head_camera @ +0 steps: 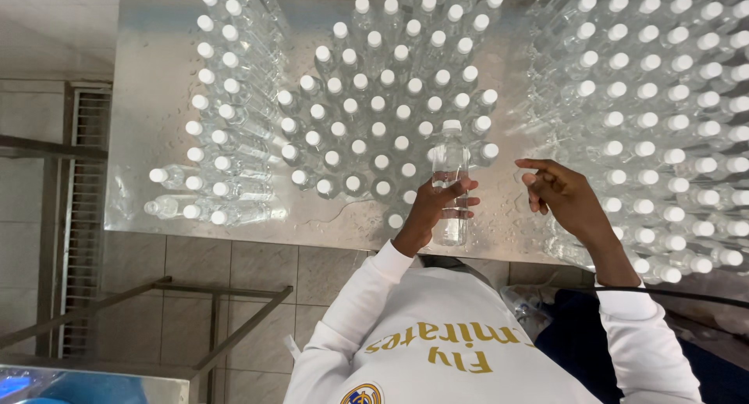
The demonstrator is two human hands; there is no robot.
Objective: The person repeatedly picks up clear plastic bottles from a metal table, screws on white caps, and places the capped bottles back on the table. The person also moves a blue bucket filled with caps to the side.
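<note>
My left hand point(437, 207) grips a clear plastic water bottle point(451, 166) with a white cap, holding it upright above the near edge of a wet steel table point(156, 100). My right hand point(563, 192) hovers just to the right of the bottle, fingers loosely curled and apart, holding nothing. Behind the held bottle stands a dense cluster of several upright capped bottles point(382, 100).
Stacks of capped bottles lying on their sides rise at the left point(222, 108) and right point(671, 108) of the table. A metal frame point(156, 310) and a floor grate point(82, 217) stand at the lower left on the tiled floor. A black cable point(686, 295) crosses my right sleeve.
</note>
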